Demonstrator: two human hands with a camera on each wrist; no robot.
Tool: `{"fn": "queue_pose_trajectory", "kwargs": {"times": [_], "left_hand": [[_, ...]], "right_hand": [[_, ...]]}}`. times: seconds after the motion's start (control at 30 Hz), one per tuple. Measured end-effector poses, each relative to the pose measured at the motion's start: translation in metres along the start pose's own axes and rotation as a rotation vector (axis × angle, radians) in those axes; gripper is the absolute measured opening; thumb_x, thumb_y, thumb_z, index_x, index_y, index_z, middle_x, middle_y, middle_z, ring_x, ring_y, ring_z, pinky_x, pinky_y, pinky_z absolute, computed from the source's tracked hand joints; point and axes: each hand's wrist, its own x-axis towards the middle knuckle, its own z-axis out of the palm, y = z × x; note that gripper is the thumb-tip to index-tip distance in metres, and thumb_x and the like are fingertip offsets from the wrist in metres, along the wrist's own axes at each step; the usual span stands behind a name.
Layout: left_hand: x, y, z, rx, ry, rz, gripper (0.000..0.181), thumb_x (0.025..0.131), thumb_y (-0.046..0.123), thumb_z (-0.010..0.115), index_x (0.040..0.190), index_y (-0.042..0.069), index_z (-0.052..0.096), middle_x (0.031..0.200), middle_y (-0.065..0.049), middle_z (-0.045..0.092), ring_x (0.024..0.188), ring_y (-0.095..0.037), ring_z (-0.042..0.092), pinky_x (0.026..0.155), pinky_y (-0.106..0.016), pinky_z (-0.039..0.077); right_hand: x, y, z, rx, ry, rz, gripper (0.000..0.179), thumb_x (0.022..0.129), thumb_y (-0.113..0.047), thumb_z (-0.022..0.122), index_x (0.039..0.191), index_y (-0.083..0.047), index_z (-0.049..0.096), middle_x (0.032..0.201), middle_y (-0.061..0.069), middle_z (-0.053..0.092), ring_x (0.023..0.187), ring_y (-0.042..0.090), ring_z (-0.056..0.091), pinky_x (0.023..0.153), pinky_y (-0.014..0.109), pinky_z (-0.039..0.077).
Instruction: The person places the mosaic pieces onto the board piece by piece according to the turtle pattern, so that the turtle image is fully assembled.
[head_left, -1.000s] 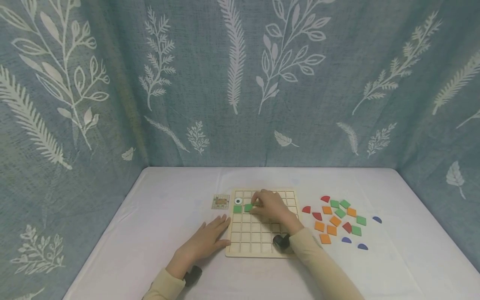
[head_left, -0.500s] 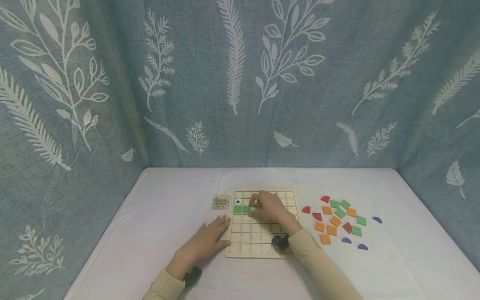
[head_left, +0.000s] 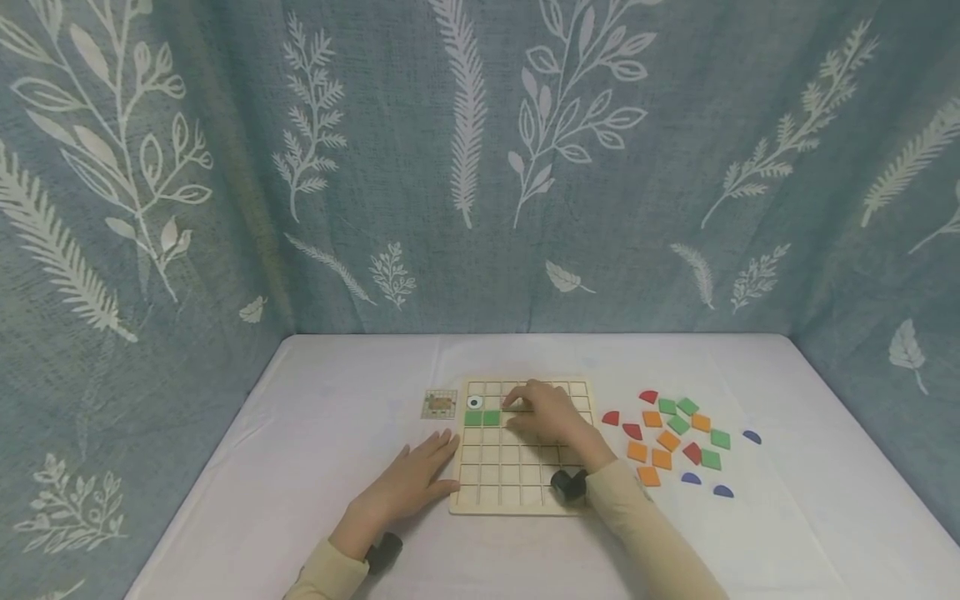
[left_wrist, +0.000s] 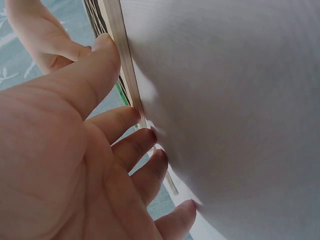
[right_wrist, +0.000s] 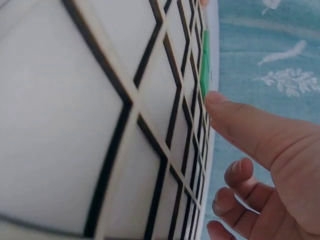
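Observation:
A wooden grid board (head_left: 480, 496) lies on the table. In its upper left, a round eye tile (head_left: 475, 402) sits above a green square tile (head_left: 472, 418), beside which a second green tile (head_left: 491, 417) fills the neighbouring cell. My right hand (head_left: 553, 414) hovers just right of that second tile, thumb and index finger parted with nothing between them. The right wrist view has the thumb (right_wrist: 240, 117) extended near a green strip of tile (right_wrist: 205, 70), other fingers loosely bent. My left hand (head_left: 408, 483) rests with spread fingers against the board's left edge; its thumb (left_wrist: 102, 55) touches the frame.
A small picture card (head_left: 439, 404) lies left of the board. To the right are scattered orange squares (head_left: 649, 477), green squares (head_left: 720, 438), red quarter circles (head_left: 648, 396) and blue half circles (head_left: 723, 492). A patterned curtain (head_left: 480, 275) stands behind the table.
The second green tile has shifted left into the cell beside the first. My right hand has let go of it and drawn slightly right. The left hand stays in place.

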Motion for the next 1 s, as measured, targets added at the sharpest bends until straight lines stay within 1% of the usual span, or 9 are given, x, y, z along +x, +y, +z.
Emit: {"fn": "queue_pose_trajectory", "kwargs": {"times": [0.13, 0.23, 0.4, 0.6, 0.87, 1.0], "left_hand": [[0.0, 0.0, 0.0, -0.002, 0.002, -0.006, 0.068, 0.088, 0.043, 0.054, 0.143, 0.007, 0.035, 0.15, -0.013, 0.03, 0.14, -0.032, 0.023, 0.112, -0.059, 0.015], [0.0, 0.0, 0.0, -0.002, 0.003, -0.007, 0.068, 0.088, 0.043, 0.054, 0.142, 0.006, 0.035, 0.15, -0.013, 0.03, 0.14, -0.032, 0.023, 0.112, -0.059, 0.016], [0.0, 0.0, 0.0, 0.002, 0.004, 0.005, 0.068, 0.088, 0.042, 0.055, 0.142, 0.006, 0.036, 0.149, -0.014, 0.031, 0.139, -0.032, 0.023, 0.111, -0.059, 0.016], [-0.001, 0.0, -0.002, 0.0, 0.008, 0.017, 0.068, 0.088, 0.041, 0.055, 0.142, 0.005, 0.036, 0.149, -0.014, 0.03, 0.139, -0.033, 0.023, 0.111, -0.06, 0.016], [-0.002, 0.001, -0.001, 0.0, 0.011, 0.0, 0.068, 0.088, 0.041, 0.056, 0.142, 0.005, 0.036, 0.149, -0.014, 0.031, 0.139, -0.032, 0.023, 0.111, -0.059, 0.017], [-0.003, 0.002, -0.001, -0.002, 0.012, -0.002, 0.067, 0.088, 0.041, 0.055, 0.142, 0.005, 0.036, 0.149, -0.014, 0.031, 0.139, -0.032, 0.024, 0.111, -0.059, 0.016]], "right_hand": [[-0.002, 0.004, -0.004, -0.002, 0.003, -0.002, 0.023, 0.081, -0.026, 0.073, 0.103, -0.021, 0.069, 0.085, -0.002, 0.059, 0.073, 0.011, 0.048, 0.067, 0.031, 0.042], [-0.006, 0.007, -0.009, 0.019, 0.003, 0.003, 0.022, 0.082, -0.024, 0.072, 0.103, -0.019, 0.069, 0.085, 0.0, 0.058, 0.071, 0.012, 0.046, 0.063, 0.029, 0.041], [-0.014, 0.015, -0.017, 0.079, 0.013, 0.024, 0.022, 0.083, -0.021, 0.071, 0.105, -0.016, 0.069, 0.087, 0.001, 0.056, 0.073, 0.012, 0.046, 0.063, 0.027, 0.042], [-0.021, 0.028, -0.028, 0.09, 0.021, 0.014, 0.024, 0.084, -0.02, 0.07, 0.106, -0.013, 0.069, 0.081, 0.004, 0.053, 0.063, 0.014, 0.039, 0.054, 0.024, 0.033], [-0.033, 0.041, -0.041, 0.087, 0.029, 0.041, 0.025, 0.084, -0.021, 0.07, 0.107, -0.012, 0.069, 0.08, 0.005, 0.051, 0.064, 0.015, 0.037, 0.054, 0.025, 0.032], [-0.038, 0.048, -0.046, 0.076, 0.053, 0.051, 0.024, 0.084, -0.022, 0.07, 0.106, -0.012, 0.069, 0.08, 0.005, 0.05, 0.064, 0.015, 0.036, 0.054, 0.024, 0.03]]}}
